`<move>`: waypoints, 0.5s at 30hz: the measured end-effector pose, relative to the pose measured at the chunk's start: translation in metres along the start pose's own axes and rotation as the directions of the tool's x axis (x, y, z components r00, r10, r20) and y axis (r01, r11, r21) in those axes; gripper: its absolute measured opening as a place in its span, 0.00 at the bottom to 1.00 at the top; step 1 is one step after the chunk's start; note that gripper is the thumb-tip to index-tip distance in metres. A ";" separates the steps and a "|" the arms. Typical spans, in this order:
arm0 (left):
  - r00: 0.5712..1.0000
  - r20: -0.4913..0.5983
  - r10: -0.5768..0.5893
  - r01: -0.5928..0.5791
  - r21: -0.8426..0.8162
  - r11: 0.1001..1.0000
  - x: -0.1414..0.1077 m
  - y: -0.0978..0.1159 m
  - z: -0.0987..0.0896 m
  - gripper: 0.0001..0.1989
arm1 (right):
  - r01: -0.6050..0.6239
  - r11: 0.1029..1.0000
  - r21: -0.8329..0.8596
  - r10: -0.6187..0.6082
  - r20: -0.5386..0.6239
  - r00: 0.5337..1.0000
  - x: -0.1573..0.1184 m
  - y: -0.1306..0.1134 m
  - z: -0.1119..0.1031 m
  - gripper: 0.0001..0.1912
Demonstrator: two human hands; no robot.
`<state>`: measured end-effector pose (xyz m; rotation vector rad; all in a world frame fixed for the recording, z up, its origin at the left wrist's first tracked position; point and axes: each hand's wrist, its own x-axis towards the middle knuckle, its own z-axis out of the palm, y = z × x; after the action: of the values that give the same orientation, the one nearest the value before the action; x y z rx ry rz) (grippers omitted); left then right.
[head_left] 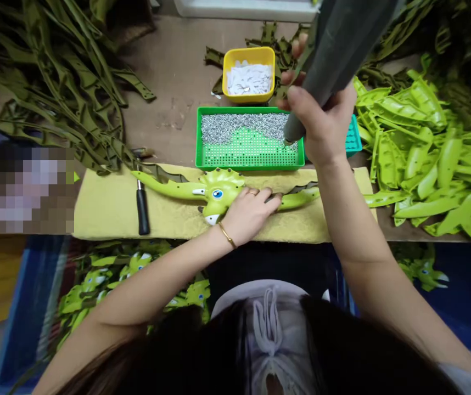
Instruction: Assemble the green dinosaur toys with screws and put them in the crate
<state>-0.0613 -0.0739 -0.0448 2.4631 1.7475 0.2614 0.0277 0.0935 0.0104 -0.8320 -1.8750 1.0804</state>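
Left hand point(248, 215) open, palm flat on a lime-green plastic triceratops toy point(219, 192), which lies lengthwise on a yellow foam pad point(104, 214) along the near edge of the bench point(169, 82). Right hand point(321, 118) closed around a gray electric screwdriver point(334, 60), its tip pointing down at the right end of a green tray point(250, 164) of silver screws point(239, 126). On the pad, left of the toy, a black-handled screwdriver point(142, 211). Toward the far edge, a yellow bin point(247, 53) of white paper scraps point(248, 79). Bright green plastic parts point(425, 148) heaped at the right end, olive-green plastic strips point(58, 99) at the left.
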 end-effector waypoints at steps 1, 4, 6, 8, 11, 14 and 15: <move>1.000 -0.015 -0.015 0.015 0.003 1.000 -0.001 -0.004 -0.001 0.18 | 0.006 1.000 0.019 -0.004 -0.074 0.997 -0.001 0.003 0.004 0.23; 0.996 -0.065 -0.068 0.069 0.018 0.997 -0.002 -0.012 -0.003 0.18 | 0.046 0.997 0.063 -0.023 -0.331 0.943 -0.002 0.019 0.018 0.27; 0.991 -0.090 -0.095 0.096 0.003 0.995 -0.001 -0.014 -0.004 0.18 | -0.008 0.999 0.048 0.025 -0.363 0.931 -0.002 0.032 0.026 0.31; 0.989 -0.101 -0.107 0.104 -0.033 0.994 -0.001 -0.014 -0.004 0.18 | -0.070 0.997 0.019 0.072 -0.354 0.932 -0.001 0.042 0.030 0.33; 0.988 -0.102 -0.119 0.112 -0.076 0.991 -0.001 -0.014 -0.003 0.17 | -0.068 0.998 0.012 0.067 -0.392 0.917 -0.001 0.050 0.031 0.32; 0.987 -0.100 -0.125 0.118 -0.077 0.990 -0.002 -0.015 -0.003 0.17 | -0.094 0.995 0.030 0.098 -0.391 0.915 -0.001 0.056 0.030 0.33; 0.987 -0.104 -0.123 0.116 -0.074 0.991 -0.002 -0.015 -0.003 0.17 | -0.116 0.992 0.041 0.123 -0.369 0.921 -0.002 0.059 0.029 0.33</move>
<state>-0.0761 -0.0710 -0.0453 2.3276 1.8871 0.4424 0.0114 0.1062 -0.0523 -1.0706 -1.5108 0.9336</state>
